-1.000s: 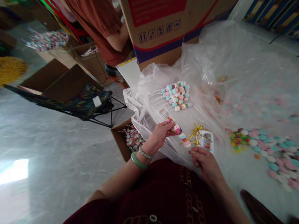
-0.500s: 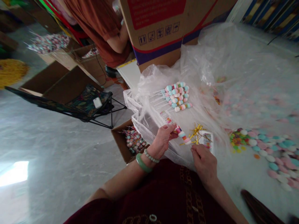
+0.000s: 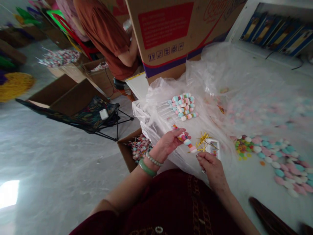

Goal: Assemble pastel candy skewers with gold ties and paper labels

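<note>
My left hand (image 3: pixel 171 142), with green bangles at the wrist, is closed around a marshmallow skewer (image 3: pixel 187 143) in pink, white, blue and orange, apparently in a printed clear bag. Just past its near end, my right hand (image 3: pixel 212 168) is pinched closed; what lies between the fingertips is too small to make out. Gold twist ties (image 3: pixel 203 139) lie beyond the hands, partly over a stack of printed bags (image 3: pixel 215 149). Farther back, several marshmallow skewers (image 3: pixel 184 106) rest in a pile with their white sticks pointing left.
Loose marshmallows (image 3: pixel 287 163) and small fruit-coloured gummies (image 3: pixel 243 147) spread over the table at right, partly under plastic sheeting (image 3: pixel 215 71). A carton of skewers (image 3: pixel 124 153) stands below left, near a folding chair (image 3: pixel 93 114). A large cardboard box (image 3: pixel 166 42) and a person in brown (image 3: pixel 102 29) are beyond.
My view has tilted up slightly. My left hand has shifted along the skewer, with its fingers now more spread over the printed bag. My right hand stays pinched near the skewer's end.
</note>
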Tool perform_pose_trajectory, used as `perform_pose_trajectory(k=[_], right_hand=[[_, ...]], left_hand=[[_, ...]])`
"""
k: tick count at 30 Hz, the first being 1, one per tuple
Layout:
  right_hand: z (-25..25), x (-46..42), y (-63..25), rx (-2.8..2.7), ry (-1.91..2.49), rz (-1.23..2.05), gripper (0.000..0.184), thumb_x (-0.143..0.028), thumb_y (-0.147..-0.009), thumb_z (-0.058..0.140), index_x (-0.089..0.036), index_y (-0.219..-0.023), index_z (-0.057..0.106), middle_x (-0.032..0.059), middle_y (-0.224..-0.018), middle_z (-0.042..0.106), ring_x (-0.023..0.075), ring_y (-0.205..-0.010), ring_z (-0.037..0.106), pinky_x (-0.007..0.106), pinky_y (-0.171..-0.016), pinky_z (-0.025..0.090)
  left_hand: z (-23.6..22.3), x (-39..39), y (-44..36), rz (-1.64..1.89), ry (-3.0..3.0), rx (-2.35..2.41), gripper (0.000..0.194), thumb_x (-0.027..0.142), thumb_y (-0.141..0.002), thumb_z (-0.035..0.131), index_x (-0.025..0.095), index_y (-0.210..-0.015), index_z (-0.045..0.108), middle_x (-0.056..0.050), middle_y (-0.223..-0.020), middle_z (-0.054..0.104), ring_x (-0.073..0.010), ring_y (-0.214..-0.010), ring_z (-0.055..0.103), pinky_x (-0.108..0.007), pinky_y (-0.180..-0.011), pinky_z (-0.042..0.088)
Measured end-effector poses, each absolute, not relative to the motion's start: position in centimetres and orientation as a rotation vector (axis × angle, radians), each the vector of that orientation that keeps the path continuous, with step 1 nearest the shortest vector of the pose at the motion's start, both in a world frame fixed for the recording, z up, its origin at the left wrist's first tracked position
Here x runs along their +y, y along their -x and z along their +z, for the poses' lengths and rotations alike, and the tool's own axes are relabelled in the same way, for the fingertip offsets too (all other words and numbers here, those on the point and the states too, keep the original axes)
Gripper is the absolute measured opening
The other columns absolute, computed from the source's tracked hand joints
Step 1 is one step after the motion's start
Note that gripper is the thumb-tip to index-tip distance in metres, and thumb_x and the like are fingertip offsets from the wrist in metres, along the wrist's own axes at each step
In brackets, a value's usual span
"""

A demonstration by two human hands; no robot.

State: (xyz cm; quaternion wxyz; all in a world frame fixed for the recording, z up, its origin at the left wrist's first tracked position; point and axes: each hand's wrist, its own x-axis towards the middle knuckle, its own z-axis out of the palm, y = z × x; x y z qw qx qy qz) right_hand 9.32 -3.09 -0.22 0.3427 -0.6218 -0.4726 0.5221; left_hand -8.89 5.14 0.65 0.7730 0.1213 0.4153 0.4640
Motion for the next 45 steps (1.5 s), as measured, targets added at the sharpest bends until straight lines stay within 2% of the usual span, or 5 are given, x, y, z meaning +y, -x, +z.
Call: perform_pose_trajectory(k=[14, 22, 29, 40, 45], right_hand=[[0.5, -2.7, -9.8, -0.224, 0.958, 2.410, 0.026, -0.025, -0.061, 0.073, -0.017, -0.075, 0.053, -0.0139, -0.046, 0.031, 0.0008, -0.034, 0.015, 0.015, -0.033, 0.009], [0.4, -3.7, -8.7, -1.409, 1.586, 1.137, 0.011, -0.030, -0.072, 0.060, -0.021, -0.077, 0.063, 0.0000, -0.071, 0.061, 0.0159, -0.068, 0.055, 0.027, -0.064, 0.040], [1.4, -3.7, -9.6, -2.117, 1.870, 0.535, 0.025, -0.025, -0.087, 0.043, -0.023, -0.073, 0.064, 0.0054, -0.069, 0.066, 0.0188, -0.065, 0.058, 0.029, -0.059, 0.032], [0.1, -2.9, -8.4, -0.637, 1.124, 2.132, 0.018, -0.031, -0.071, 0.064, -0.019, -0.071, 0.051, -0.0116, -0.043, 0.033, 0.0042, -0.035, 0.018, 0.019, -0.038, 0.013], [-0.4, -2.7, -8.8, -0.110, 0.704, 2.383, 0.022, -0.025, -0.069, 0.070, -0.017, -0.075, 0.051, -0.0153, -0.045, 0.022, 0.0015, -0.036, 0.006, 0.014, -0.036, 0.011]], left_hand=[[2.3, 4.1, 8.2, 1.037, -0.481, 0.746, 0.028, 0.029, -0.074, 0.071, 0.009, -0.092, 0.065, -0.009, -0.085, 0.068, -0.0178, -0.078, 0.066, -0.029, -0.077, 0.050], [1.9, 4.0, 8.0, 1.128, -0.364, 0.827, 0.016, 0.021, -0.076, 0.067, 0.010, -0.087, 0.064, -0.006, -0.081, 0.066, -0.0169, -0.079, 0.066, -0.028, -0.077, 0.052], [1.7, 4.0, 7.6, 1.070, -0.367, 0.863, 0.018, 0.022, -0.078, 0.066, 0.009, -0.090, 0.065, -0.009, -0.084, 0.067, -0.0173, -0.079, 0.066, -0.030, -0.079, 0.052], [1.7, 4.1, 7.9, 1.055, -0.338, 0.791, 0.020, 0.024, -0.076, 0.067, 0.008, -0.089, 0.066, -0.010, -0.081, 0.067, -0.0195, -0.077, 0.067, -0.033, -0.081, 0.051], [1.7, 4.1, 8.2, 1.055, -0.314, 0.783, 0.018, 0.023, -0.078, 0.064, 0.009, -0.090, 0.065, -0.009, -0.080, 0.067, -0.0198, -0.077, 0.067, -0.029, -0.075, 0.052]])
